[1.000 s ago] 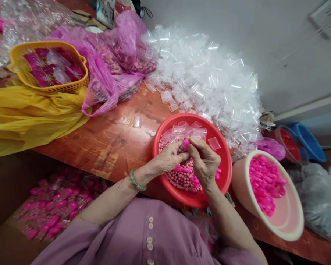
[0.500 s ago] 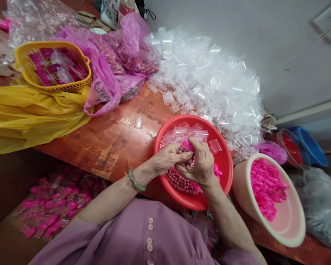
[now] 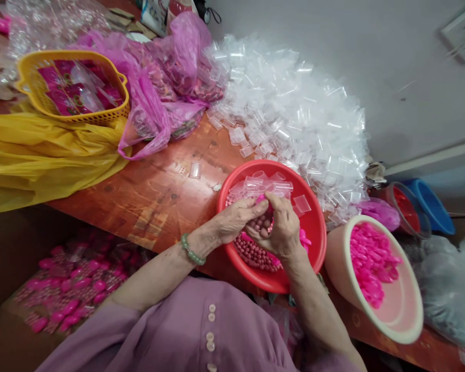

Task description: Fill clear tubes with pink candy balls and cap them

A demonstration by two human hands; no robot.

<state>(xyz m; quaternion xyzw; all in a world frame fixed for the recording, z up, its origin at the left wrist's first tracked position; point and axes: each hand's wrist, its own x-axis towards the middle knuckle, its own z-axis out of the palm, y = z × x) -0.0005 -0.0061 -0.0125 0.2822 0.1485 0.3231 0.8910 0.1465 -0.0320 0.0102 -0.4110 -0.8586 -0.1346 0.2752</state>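
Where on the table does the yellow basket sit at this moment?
In the head view the yellow basket sits at the far left of the wooden table, resting on a yellow plastic sheet, with pink plastic bags just to its right.

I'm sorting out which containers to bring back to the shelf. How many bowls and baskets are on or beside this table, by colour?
Red bowl: 1
Pale pink bowl, holding bright pink pieces: 1
Blue bowl: 1
Clear-rimmed bowl with a red inside: 1
Yellow basket: 1
Total: 5
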